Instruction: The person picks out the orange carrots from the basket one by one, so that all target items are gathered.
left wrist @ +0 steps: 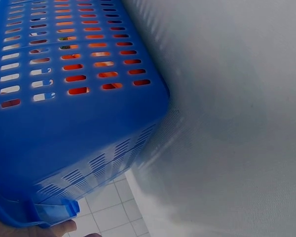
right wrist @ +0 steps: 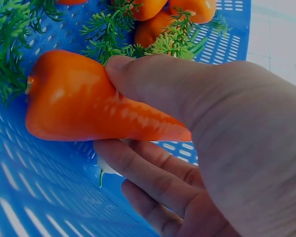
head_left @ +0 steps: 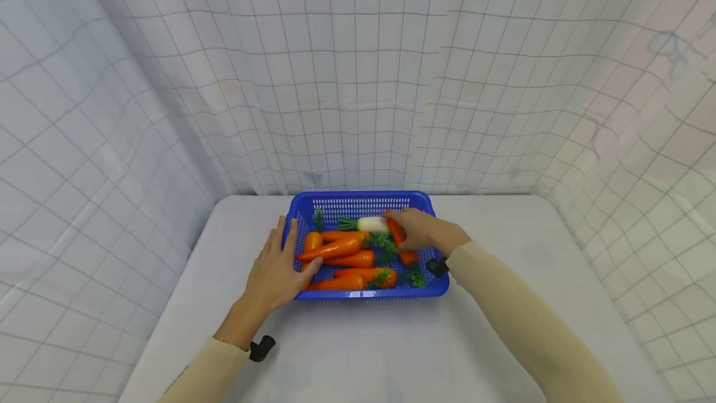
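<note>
In the head view a blue plastic basket (head_left: pixel 369 293) holds several orange carrots (head_left: pixel 349 259) with green leafy tops and a white radish (head_left: pixel 370 224). My right hand (head_left: pixel 419 229) reaches into its right side. There it pinches a carrot (right wrist: pixel 69 98), thumb on one side and fingers on the other, as the right wrist view shows. My left hand (head_left: pixel 279 272) lies along the basket's left rim, fingers straight and spread, with the thumb over the inside. From the left wrist, the basket's perforated wall (left wrist: pixel 79 123) fills much of the view, and fingertips (left wrist: pixel 64 227) show at its rim.
The basket stands on a white table (head_left: pixel 358 341), near its back edge. White grid-patterned curtains (head_left: pixel 358 79) hang behind the table and on both sides. Below the left wrist camera's basket corner, white floor tiles (left wrist: pixel 111 210) or similar squares show.
</note>
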The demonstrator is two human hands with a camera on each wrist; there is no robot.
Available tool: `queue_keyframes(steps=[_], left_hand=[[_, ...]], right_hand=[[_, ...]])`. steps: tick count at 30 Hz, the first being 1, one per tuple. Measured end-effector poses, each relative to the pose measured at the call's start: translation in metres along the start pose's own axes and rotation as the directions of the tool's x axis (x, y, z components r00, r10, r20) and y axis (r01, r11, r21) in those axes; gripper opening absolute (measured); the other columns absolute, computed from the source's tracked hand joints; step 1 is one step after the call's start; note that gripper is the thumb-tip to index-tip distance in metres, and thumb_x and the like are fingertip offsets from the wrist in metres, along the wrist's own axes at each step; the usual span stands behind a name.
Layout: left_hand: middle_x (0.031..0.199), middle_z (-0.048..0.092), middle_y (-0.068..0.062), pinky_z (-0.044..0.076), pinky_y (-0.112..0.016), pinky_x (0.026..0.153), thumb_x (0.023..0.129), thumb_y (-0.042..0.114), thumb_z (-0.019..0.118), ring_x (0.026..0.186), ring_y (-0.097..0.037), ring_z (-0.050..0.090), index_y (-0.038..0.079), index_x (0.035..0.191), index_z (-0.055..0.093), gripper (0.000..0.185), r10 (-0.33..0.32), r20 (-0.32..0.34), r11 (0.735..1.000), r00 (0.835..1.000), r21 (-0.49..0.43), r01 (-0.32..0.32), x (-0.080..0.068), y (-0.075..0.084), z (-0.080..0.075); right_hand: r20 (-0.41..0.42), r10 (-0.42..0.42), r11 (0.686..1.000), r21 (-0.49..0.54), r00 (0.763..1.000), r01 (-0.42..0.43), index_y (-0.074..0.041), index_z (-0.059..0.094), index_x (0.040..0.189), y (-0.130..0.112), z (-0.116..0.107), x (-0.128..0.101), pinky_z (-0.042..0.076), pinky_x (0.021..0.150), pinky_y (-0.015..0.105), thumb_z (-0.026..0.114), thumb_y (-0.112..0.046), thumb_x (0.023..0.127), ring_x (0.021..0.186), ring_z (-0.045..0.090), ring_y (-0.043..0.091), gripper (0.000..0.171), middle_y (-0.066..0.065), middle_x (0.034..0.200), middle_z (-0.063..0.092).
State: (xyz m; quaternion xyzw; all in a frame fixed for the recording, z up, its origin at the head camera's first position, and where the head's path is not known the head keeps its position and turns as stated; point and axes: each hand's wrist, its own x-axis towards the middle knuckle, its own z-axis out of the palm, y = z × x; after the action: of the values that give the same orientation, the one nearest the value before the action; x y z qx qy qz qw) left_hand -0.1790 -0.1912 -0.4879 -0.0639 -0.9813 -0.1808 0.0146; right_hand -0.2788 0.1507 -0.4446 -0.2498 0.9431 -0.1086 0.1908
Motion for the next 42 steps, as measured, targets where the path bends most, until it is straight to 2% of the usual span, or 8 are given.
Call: queue_keyframes(steps=[8,17,22,28,33,38,42], left_hand=[[0.182,-0.001,-0.016,0.032,-0.076,0.122,0.097,0.083,0.045,0.163,-0.052,0.019,0.015,0.174,0.005,0.110,0.007,-0.013,1.000,1.000,-0.006,-0.007,0.000,0.000,0.000],[0.182,-0.004,-0.015,0.031,-0.076,0.122,0.096,0.085,0.044,0.163,-0.051,0.019,0.016,0.174,0.003,0.111,-0.010,-0.001,1.000,1.000,-0.005,0.010,0.003,0.000,0.003],[0.182,-0.004,-0.015,0.034,-0.074,0.122,0.097,0.083,0.045,0.163,-0.050,0.020,0.016,0.174,0.003,0.111,-0.010,0.001,1.000,1.000,-0.004,0.010,0.002,0.000,0.003],[0.182,-0.001,-0.016,0.037,-0.073,0.121,0.098,0.081,0.046,0.163,-0.050,0.023,0.014,0.174,0.005,0.109,0.006,-0.014,1.000,1.000,-0.012,-0.006,0.002,0.001,0.002],[0.182,-0.003,-0.016,0.041,-0.075,0.116,0.099,0.081,0.044,0.161,-0.052,0.026,0.016,0.174,0.003,0.108,0.000,0.000,1.000,1.000,-0.018,0.000,0.001,0.002,0.002],[0.182,-0.003,-0.016,0.044,-0.076,0.113,0.100,0.079,0.045,0.158,-0.053,0.030,0.016,0.174,0.003,0.106,-0.002,-0.005,1.000,1.000,-0.014,0.002,0.004,0.001,0.001],[0.182,-0.004,-0.016,0.043,-0.077,0.113,0.100,0.077,0.047,0.158,-0.053,0.031,0.016,0.173,0.003,0.105,-0.015,0.010,1.000,1.000,-0.016,0.015,0.003,0.000,-0.001]], right_hand=[[-0.030,-0.046,0.998,0.050,0.998,0.048,-0.025,0.039,0.167,0.004,-0.001,-0.001,0.062,0.099,0.042,0.087,-0.024,0.092,0.112,0.057,0.026,0.090,0.013,0.134,0.061],[-0.065,-0.064,0.990,0.118,0.996,0.072,-0.028,0.034,0.169,0.007,-0.006,-0.005,0.063,0.100,0.044,0.085,-0.020,0.093,0.119,0.059,0.028,0.092,0.014,0.143,0.057],[-0.122,-0.078,0.982,0.161,0.989,0.097,-0.031,0.030,0.170,0.011,-0.009,-0.008,0.065,0.094,0.042,0.082,-0.020,0.094,0.115,0.063,0.028,0.093,0.014,0.144,0.055],[-0.249,-0.095,0.965,0.215,0.964,0.150,-0.034,0.029,0.171,0.014,-0.017,-0.015,0.065,0.093,0.044,0.080,-0.014,0.094,0.118,0.065,0.031,0.094,0.016,0.148,0.053],[-0.303,-0.083,0.942,0.288,0.949,0.174,-0.036,0.027,0.171,0.017,-0.028,-0.023,0.067,0.088,0.041,0.079,-0.011,0.094,0.117,0.070,0.031,0.096,0.016,0.148,0.051],[-0.370,-0.061,0.918,0.343,0.927,0.197,-0.044,0.026,0.169,0.020,-0.040,-0.030,0.068,0.086,0.042,0.076,-0.010,0.094,0.125,0.067,0.035,0.096,0.016,0.147,0.050],[-0.427,-0.053,0.920,0.331,0.903,0.211,-0.046,0.027,0.168,0.024,-0.046,-0.036,0.068,0.087,0.042,0.073,-0.011,0.095,0.128,0.065,0.035,0.093,0.015,0.146,0.051]])
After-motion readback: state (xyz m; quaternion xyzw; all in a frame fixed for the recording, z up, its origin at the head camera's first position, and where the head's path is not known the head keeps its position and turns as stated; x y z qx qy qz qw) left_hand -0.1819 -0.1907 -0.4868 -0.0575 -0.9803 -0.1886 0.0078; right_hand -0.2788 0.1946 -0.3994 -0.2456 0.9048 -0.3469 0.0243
